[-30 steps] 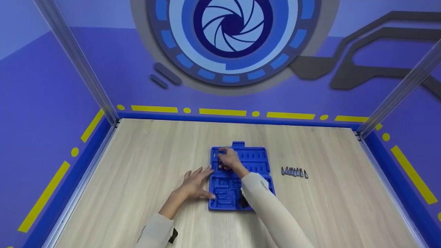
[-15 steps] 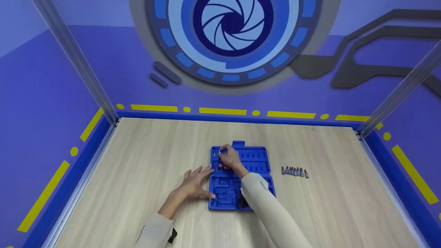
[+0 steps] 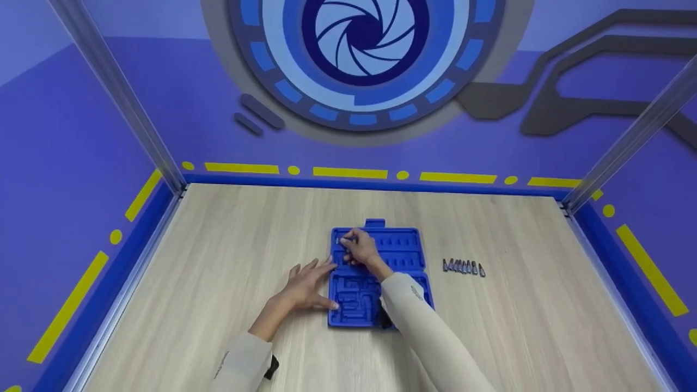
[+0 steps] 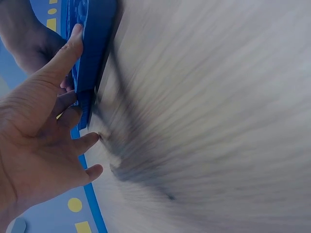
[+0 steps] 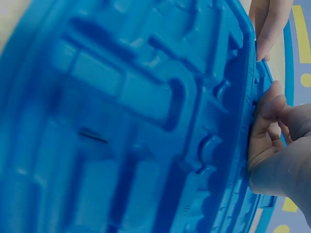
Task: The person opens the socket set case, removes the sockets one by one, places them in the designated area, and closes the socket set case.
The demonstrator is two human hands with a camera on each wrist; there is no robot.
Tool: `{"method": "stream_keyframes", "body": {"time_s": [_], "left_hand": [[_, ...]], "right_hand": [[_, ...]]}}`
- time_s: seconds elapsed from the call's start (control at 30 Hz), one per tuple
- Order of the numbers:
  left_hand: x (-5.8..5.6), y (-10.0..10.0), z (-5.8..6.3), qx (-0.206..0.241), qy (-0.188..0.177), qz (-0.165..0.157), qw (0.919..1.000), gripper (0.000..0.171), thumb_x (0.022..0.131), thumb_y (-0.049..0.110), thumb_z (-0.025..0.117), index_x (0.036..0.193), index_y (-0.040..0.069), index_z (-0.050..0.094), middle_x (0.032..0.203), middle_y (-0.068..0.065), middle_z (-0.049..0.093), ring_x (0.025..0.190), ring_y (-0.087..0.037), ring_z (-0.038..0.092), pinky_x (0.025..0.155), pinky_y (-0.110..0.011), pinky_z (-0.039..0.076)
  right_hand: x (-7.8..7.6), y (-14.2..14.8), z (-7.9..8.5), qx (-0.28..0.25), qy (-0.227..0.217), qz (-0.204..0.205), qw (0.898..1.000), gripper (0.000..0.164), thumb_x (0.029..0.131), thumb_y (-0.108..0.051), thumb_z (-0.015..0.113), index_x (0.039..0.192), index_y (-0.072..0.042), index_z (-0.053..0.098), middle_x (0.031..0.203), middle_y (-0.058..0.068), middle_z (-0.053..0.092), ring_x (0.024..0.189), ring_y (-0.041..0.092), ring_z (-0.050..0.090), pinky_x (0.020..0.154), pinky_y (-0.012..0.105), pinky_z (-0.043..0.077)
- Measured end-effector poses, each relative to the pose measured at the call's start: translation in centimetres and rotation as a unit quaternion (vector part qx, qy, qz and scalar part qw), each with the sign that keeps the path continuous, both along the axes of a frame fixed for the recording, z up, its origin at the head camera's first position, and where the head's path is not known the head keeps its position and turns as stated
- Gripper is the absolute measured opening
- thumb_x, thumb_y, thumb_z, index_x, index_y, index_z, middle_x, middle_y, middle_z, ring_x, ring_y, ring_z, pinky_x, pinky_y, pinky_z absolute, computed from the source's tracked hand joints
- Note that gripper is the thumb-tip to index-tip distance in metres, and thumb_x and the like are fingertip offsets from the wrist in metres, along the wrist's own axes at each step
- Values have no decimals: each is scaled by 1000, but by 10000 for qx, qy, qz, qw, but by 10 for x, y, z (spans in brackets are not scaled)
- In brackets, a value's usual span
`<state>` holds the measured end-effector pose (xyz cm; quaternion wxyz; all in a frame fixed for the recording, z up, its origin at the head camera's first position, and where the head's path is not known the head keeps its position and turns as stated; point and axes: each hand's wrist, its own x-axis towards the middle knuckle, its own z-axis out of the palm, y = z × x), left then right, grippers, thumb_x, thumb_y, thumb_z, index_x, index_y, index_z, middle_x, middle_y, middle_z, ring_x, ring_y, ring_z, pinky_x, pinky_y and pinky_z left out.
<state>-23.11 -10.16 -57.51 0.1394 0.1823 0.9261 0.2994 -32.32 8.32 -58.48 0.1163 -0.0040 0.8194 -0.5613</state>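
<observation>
A blue plastic bit case (image 3: 356,305) lies unfolded on the table, moulded with slots. My right hand (image 3: 361,249) is over the far half's left end, thumb and index finger pinching a small screwdriver bit that the fingertips mostly hide. One metal bit (image 3: 337,240) sits in the leftmost slot beside those fingertips. My left hand (image 3: 306,288) is spread along the case's left side. In the left wrist view its thumb (image 4: 73,48) presses on the case rim, with the other fingers stretched out. The right wrist view shows the near half's recesses (image 5: 121,87) and my bent right fingers (image 5: 272,104).
Several dark-tipped screwdriver bits (image 3: 463,267) stand in a row on the wooden table (image 3: 533,305), right of the case. A latch tab (image 3: 375,222) sticks out from the case's far edge. Blue printed walls (image 3: 354,152) with metal corner posts enclose the table.
My right fingertips rise slightly with the bit showing between them, then shift left toward the leftmost slot. My left hand stays on the case edge. The head view tilts a little.
</observation>
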Motion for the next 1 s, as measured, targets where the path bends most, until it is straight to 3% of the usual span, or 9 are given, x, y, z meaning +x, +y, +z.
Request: {"method": "stream_keyframes", "body": {"time_s": [0.13, 0.3, 0.5, 0.67, 1.0], "left_hand": [[1, 3, 1, -34, -45, -12, 10000, 101, 72, 40, 91, 155, 10, 43, 168, -13, 31, 155, -46, 22, 124, -71, 8], [0, 3, 4, -248, -90, 32, 9996, 101, 73, 40, 91, 156, 13, 42, 168, -10, 30, 156, -43, 21, 125, -68, 8], [1, 3, 5, -194, -137, 37, 9997, 99, 74, 39, 91, 156, 13, 42, 169, -9, 29, 157, -42, 20, 126, -67, 6], [0, 2, 6, -207, -261, 106, 9994, 99, 74, 39, 90, 157, 15, 41, 169, -7, 29, 158, -40, 18, 127, -65, 3], [3, 2, 5, -119, -255, 87, 9996, 100, 74, 37, 91, 158, 16, 40, 170, -7, 27, 158, -40, 18, 127, -64, 1]], "right_hand": [[5, 6, -2, -567, -7, -130, 9983, 10, 104, -14, 59, 104, -3, 59, 79, 3, 60, 56, 7, 64, 45, 18, 48], [11, 14, 2, -1223, -187, -289, 9919, 14, 101, -18, 64, 104, -4, 64, 94, 9, 71, 61, 8, 68, 51, 20, 54], [21, 36, 19, -1219, -373, -19, 9918, 21, 97, -22, 72, 108, -4, 71, 110, 18, 76, 69, 8, 72, 59, 20, 59], [29, 57, 34, -1197, -484, 329, 9911, 23, 97, -21, 71, 111, -2, 71, 117, 24, 73, 79, 12, 77, 72, 28, 64], [53, 110, 45, -1211, -535, 685, 9888, 40, 101, -22, 66, 128, 7, 63, 95, 5, 78, 68, 6, 72, 62, 19, 59]]}}
